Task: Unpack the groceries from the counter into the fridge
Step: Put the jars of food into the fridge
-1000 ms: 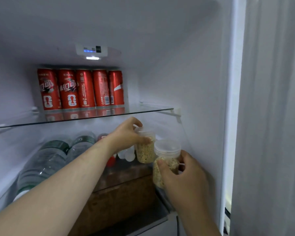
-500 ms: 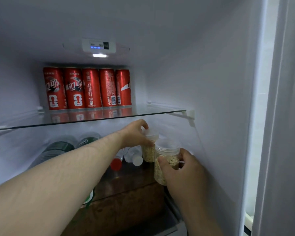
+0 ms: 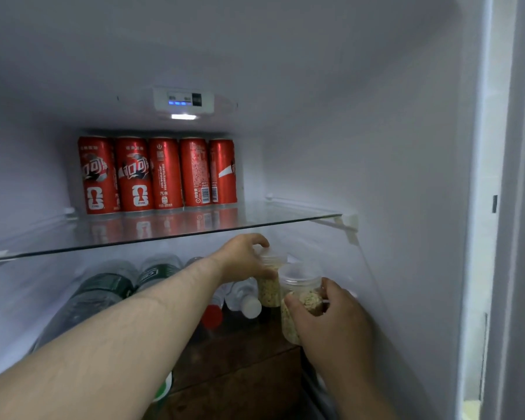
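Note:
Both my arms reach into the open fridge, under its glass shelf (image 3: pixel 285 221). My left hand (image 3: pixel 243 259) grips a clear lidded jar of pale grains (image 3: pixel 269 291) by its top, deep at the right of the lower shelf. In front of it and slightly right, my right hand (image 3: pixel 331 322) holds a second clear jar of the same grains (image 3: pixel 299 283) around its body. The two jars stand close together, nearly touching. Whether either jar rests on the shelf is hidden by my hands.
Several red cola cans (image 3: pixel 158 174) stand in a row at the back of the glass shelf. Plastic bottles (image 3: pixel 109 286) lie on their sides on the lower shelf, caps (image 3: pixel 212 317) toward me. The fridge's right wall (image 3: pixel 406 237) is close to my right hand.
Both hands with their jars have pushed a little deeper into the fridge, and my view has shifted closer and to the left.

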